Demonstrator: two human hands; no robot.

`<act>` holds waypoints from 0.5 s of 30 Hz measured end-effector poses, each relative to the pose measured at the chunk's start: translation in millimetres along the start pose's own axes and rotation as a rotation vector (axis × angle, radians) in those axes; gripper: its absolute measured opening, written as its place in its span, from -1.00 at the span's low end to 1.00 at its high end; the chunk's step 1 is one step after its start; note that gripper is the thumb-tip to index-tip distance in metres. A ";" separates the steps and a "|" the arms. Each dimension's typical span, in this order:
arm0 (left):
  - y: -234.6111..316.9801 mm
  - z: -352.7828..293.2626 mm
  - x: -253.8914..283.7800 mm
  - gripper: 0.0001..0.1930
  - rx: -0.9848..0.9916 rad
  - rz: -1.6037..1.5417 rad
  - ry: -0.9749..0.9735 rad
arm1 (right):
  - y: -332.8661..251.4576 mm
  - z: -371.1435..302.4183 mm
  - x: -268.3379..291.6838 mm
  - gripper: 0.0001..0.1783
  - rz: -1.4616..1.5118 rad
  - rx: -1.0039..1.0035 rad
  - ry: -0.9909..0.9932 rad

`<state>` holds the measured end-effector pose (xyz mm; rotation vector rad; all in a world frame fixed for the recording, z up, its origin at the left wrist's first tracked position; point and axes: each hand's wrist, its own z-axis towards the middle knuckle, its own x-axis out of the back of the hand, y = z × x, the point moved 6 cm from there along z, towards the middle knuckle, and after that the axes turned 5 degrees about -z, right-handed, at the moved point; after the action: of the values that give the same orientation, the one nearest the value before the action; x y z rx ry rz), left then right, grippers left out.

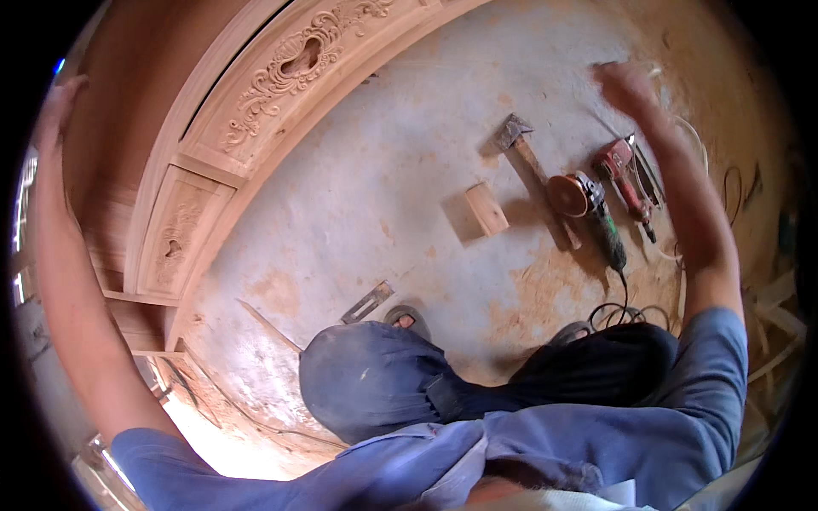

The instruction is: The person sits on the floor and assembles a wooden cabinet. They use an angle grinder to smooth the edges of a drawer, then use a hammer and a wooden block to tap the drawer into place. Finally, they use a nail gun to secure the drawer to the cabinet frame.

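Note:
My left hand (61, 106) is at the far left rim, up against a tall wooden furniture piece (128, 102). Its fingers are partly lost in the dim edge, though the visible ones look stretched out. Carved drawer fronts (290, 72) with scrollwork and a heart-shaped hollow run along this piece. Out to the right, my right hand (629, 89) reaches over the floor, its fingers smeared and nothing clearly seen in them. Below that hand lie a red power tool (626, 175), an angle grinder (607, 234) with a brown disc, and a hatchet (517, 134) with a wooden handle.
A small wood block (487, 209) rests on the grey, dusty floor (366, 196). A slotted metal bar (368, 302) and a thin stick (268, 324) lie near my bent knee. The grinder's black cord (626, 315) coils by my foot; wood scraps (780, 319) lie far right.

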<state>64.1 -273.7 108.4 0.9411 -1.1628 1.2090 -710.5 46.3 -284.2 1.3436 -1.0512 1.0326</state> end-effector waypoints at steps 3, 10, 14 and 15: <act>51.4 -34.2 9.8 -0.47 0.013 0.335 0.089 | 124.2 -63.3 6.0 -0.79 -0.106 -0.286 -0.219; 44.6 -16.5 20.8 -0.42 0.081 0.212 0.092 | 136.9 -143.4 -36.7 -0.79 -0.090 -0.357 -0.250; 43.8 -7.0 19.2 -0.41 0.045 0.265 0.077 | 73.6 -146.1 -30.2 -0.87 -0.096 0.063 -0.265; 32.2 -1.7 17.8 -0.40 0.015 0.240 0.077 | 55.8 -150.1 -33.4 -0.88 -0.050 0.163 -0.228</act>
<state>32.2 -263.9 123.9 0.7742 -1.2317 1.4352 -774.2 196.2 -299.1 1.6426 -1.1133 0.9605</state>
